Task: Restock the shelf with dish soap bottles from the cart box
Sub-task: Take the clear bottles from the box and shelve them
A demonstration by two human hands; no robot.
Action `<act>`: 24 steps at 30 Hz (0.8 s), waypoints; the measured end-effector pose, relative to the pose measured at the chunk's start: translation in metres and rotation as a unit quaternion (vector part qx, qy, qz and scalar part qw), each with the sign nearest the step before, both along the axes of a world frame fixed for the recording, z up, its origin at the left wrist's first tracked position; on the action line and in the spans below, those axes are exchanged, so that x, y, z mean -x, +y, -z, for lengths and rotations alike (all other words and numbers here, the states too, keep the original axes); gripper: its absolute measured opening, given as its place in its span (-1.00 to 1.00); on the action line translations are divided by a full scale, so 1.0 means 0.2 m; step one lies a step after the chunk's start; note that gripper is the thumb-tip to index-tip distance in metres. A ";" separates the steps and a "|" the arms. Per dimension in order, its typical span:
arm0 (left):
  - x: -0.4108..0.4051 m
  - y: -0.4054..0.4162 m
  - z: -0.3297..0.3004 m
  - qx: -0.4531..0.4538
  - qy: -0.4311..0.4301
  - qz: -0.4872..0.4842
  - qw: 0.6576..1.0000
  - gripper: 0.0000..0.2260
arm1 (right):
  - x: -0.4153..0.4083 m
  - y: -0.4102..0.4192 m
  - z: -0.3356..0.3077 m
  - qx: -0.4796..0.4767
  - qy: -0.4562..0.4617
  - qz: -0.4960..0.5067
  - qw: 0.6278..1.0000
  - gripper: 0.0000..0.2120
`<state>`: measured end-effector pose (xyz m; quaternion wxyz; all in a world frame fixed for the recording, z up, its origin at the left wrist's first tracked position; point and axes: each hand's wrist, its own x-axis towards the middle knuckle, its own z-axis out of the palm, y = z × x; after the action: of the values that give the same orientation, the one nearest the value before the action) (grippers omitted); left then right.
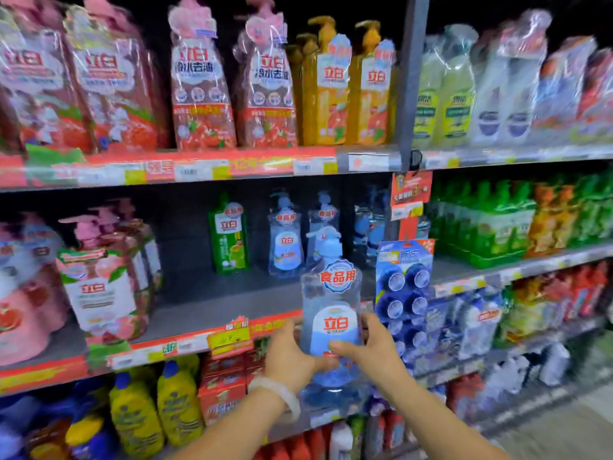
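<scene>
Dish soap bottle (330, 313), clear with blue liquid and a pump top, is held upright in front of the middle shelf (212, 307), at about 5 o'clock from the two matching bottles (286, 240) standing at the back. The left hand (292, 355) and right hand (366, 348) clasp its lower body from either side. Full, it is probably heavy, and the smooth plastic may be slippery; gripping low on the body rather than by the pump looks safest.

Both hands (292, 353) (368, 346) gripping clear dish soap bottle (330, 310), seemingly before middle shelf (212, 307)
</scene>
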<state>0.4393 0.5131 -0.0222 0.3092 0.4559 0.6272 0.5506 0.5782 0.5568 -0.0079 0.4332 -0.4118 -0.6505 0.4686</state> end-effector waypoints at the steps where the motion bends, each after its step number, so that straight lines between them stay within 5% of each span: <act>1: 0.00 0.06 -0.01 -0.002 0.004 -0.003 1.000 -0.32 | 0.00 0.07 0.00 -0.002 0.003 0.001 1.000 -0.58; 15: 0.20 1.05 -0.06 -0.018 0.040 -0.047 0.998 -0.24 | 0.25 1.07 -0.05 -0.023 0.047 -0.033 0.998 -0.45; 24: 0.16 1.35 0.08 0.000 0.080 -0.062 0.995 -0.16 | 0.22 1.35 0.13 -0.002 0.034 -0.005 0.999 -0.41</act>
<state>0.4069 0.7835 -0.0390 0.2229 0.4586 0.6768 0.5309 0.5338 0.8263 -0.0346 0.4536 -0.3919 -0.6381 0.4831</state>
